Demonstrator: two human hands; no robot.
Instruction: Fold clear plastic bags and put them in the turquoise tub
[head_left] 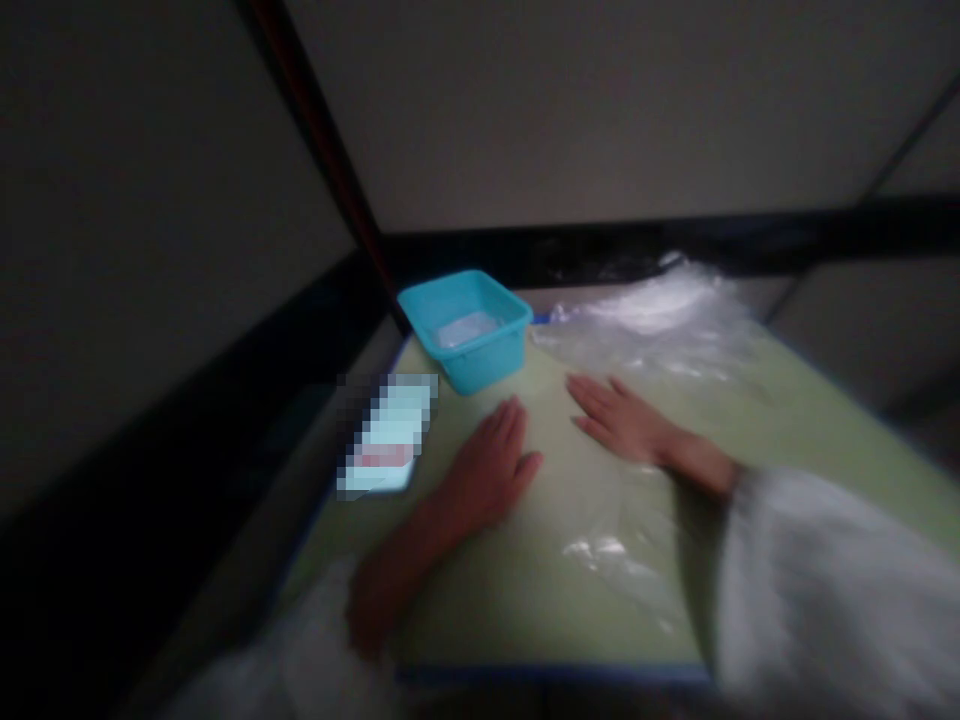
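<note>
Pressed flat with fingers apart, clamped on nothing: right grip (619, 420) on the crumpled clear plastic sheet (664, 330). Left grip (487, 465) likewise open and flat, just beside the sheet's left edge on the pale green tabletop (795, 420). Long axis of the sheet running away from the body, toward far right. Beyond the left grip, a rectangular turquoise plastic tub (491, 368).

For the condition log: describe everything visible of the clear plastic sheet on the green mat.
The clear plastic sheet is thin, glossy film spread over the green mat, flat near the person, crumpled and bunched toward the far edge. Glare marks its creases. The right hand lies flat on it, palm down; whether the left hand touches it is unclear. A turquoise tub stands beside its far left corner.
</note>
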